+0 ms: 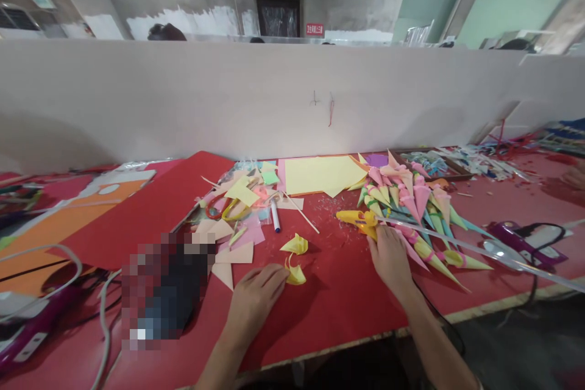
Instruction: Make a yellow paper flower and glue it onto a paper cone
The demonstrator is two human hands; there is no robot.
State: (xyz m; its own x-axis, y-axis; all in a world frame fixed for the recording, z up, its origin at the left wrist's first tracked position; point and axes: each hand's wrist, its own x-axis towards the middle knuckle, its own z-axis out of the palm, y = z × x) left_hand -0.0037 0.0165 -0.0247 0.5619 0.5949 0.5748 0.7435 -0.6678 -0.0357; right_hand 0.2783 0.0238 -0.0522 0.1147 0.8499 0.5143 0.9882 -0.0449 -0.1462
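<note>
My right hand (392,256) is closed around the handle of a yellow hot glue gun (359,217), its nozzle pointing left. A long clear glue stick (439,233) runs out of its back toward the right. With fingers pinched together, my left hand (260,289) holds a small curled yellow paper piece (296,275) at its edge, low over the red table. Just beyond it lies a yellow paper cone (297,245). Right of the glue gun is a pile of pink, green and yellow paper cones (418,195), partly hidden by my right hand and the stick.
A yellow paper sheet (320,175) lies at the back by the white partition (228,97). A blue-capped marker (275,215), a thin stick (301,213) and scissors with yellow handles (231,210) lie among paper scraps. A purple tool (525,242) rests at right; a pixelated dark object (173,292) at left.
</note>
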